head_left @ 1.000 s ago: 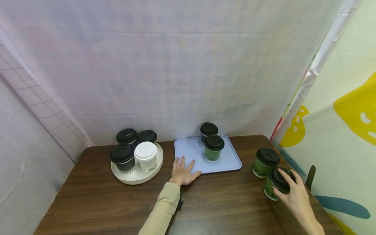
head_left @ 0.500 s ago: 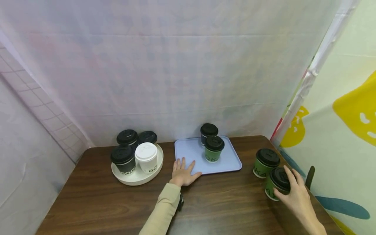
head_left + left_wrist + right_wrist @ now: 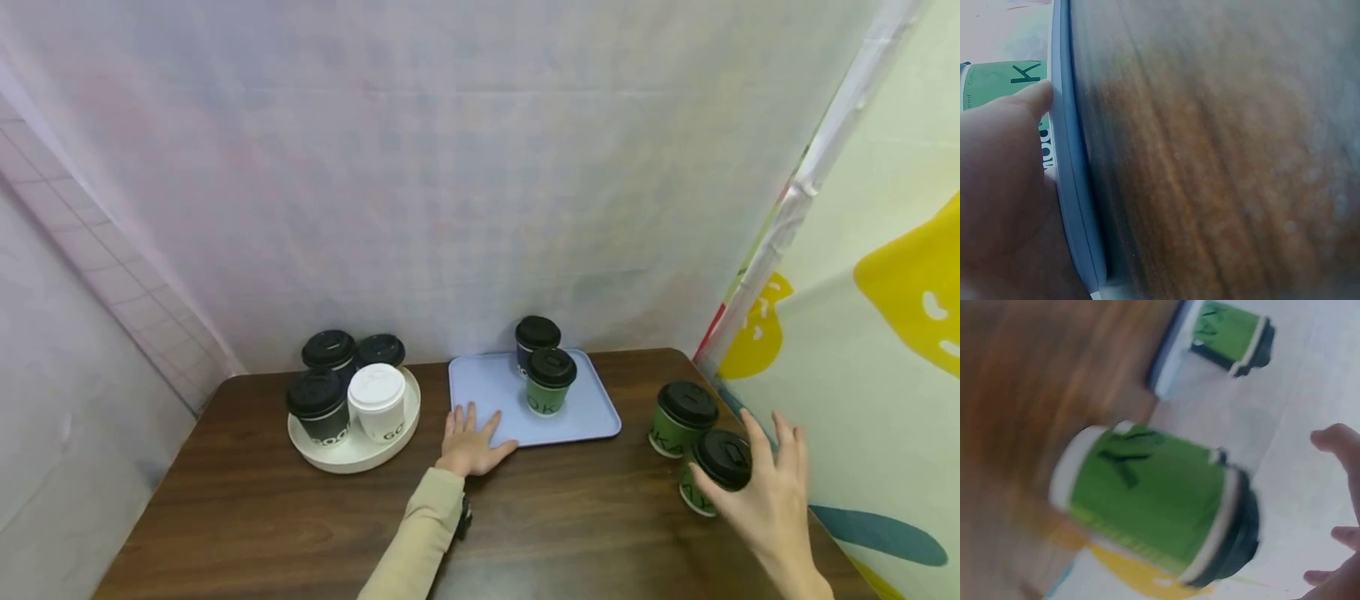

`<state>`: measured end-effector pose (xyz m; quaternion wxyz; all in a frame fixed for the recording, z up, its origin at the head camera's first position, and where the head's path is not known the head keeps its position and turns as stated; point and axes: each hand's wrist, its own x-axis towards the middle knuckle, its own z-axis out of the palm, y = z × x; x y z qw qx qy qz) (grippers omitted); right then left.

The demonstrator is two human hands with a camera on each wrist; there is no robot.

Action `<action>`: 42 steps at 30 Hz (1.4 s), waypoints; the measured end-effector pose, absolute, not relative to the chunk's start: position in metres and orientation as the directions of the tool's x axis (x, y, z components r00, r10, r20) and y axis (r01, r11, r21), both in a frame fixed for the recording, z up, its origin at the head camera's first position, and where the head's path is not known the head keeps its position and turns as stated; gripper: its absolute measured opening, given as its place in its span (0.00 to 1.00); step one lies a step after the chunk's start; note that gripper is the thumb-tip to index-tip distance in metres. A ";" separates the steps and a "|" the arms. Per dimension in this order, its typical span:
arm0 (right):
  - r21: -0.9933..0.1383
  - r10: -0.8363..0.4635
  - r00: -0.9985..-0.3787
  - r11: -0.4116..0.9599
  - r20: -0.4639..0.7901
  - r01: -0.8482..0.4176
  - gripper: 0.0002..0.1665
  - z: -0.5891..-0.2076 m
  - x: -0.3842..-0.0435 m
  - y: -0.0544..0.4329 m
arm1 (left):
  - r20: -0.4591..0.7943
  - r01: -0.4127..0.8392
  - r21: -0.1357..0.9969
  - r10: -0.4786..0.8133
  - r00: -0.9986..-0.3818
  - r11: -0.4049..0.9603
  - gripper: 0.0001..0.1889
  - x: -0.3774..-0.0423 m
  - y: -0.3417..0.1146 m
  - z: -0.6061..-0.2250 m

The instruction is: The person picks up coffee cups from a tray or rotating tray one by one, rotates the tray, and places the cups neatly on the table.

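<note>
My left hand (image 3: 471, 443) lies with fingers spread on the near left corner of the light blue tray (image 3: 487, 387). On that tray stand a green paper coffee cup with a black lid (image 3: 551, 382) and a dark lidded cup (image 3: 537, 333) behind it. At the right, my right hand (image 3: 768, 492) hovers beside a green lidded coffee cup (image 3: 712, 471), thumb and fingers apart. A gap shows between the fingers and this cup (image 3: 1154, 500) in the right wrist view. Just behind it stands another green lidded cup (image 3: 678, 421).
A round white tray (image 3: 352, 458) at the left holds a white cup with a white lid (image 3: 377, 400) and several dark cups, one of them a black cup (image 3: 318, 408). Cloth hangs behind the wooden table (image 3: 570, 517) and along its right side.
My right hand has let go of the nearer green cup's lid and drawn up and right, fingers spreading. The left hand and the cups stay in place.
</note>
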<state>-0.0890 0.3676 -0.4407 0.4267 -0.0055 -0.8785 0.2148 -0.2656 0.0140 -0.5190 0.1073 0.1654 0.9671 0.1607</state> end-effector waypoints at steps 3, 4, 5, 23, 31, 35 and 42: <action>-0.363 0.133 -0.573 0.879 0.809 -0.308 0.62 -0.434 -0.096 0.348 | -0.158 0.276 0.358 0.349 -0.924 0.892 0.41 -0.262 0.013 -0.518; -0.360 0.111 -0.568 0.866 0.816 -0.347 0.60 -0.432 -0.099 0.342 | -0.170 0.270 0.358 0.347 -0.922 0.894 0.40 -0.261 0.013 -0.518; -0.366 0.096 -0.574 0.851 0.813 -0.376 0.56 -0.431 -0.102 0.335 | -0.167 0.271 0.356 0.346 -0.923 0.894 0.40 -0.260 0.013 -0.516; -0.376 -0.126 -0.804 0.834 0.581 -0.403 0.48 -0.447 -0.234 0.242 | -0.155 0.261 0.352 0.331 -0.931 0.899 0.39 -0.259 0.008 -0.507; -0.365 -0.141 -0.866 0.865 0.480 -0.343 0.50 -0.451 -0.267 0.229 | -0.147 0.270 0.350 0.337 -0.930 0.897 0.40 -0.257 0.011 -0.505; -0.353 -0.145 -0.852 0.865 0.503 -0.355 0.48 -0.455 -0.277 0.223 | -0.157 0.269 0.352 0.340 -0.927 0.896 0.40 -0.255 0.012 -0.503; -0.319 -0.140 -0.838 0.882 0.527 -0.348 0.42 -0.461 -0.283 0.218 | -0.167 0.265 0.350 0.338 -0.926 0.899 0.40 -0.255 0.014 -0.503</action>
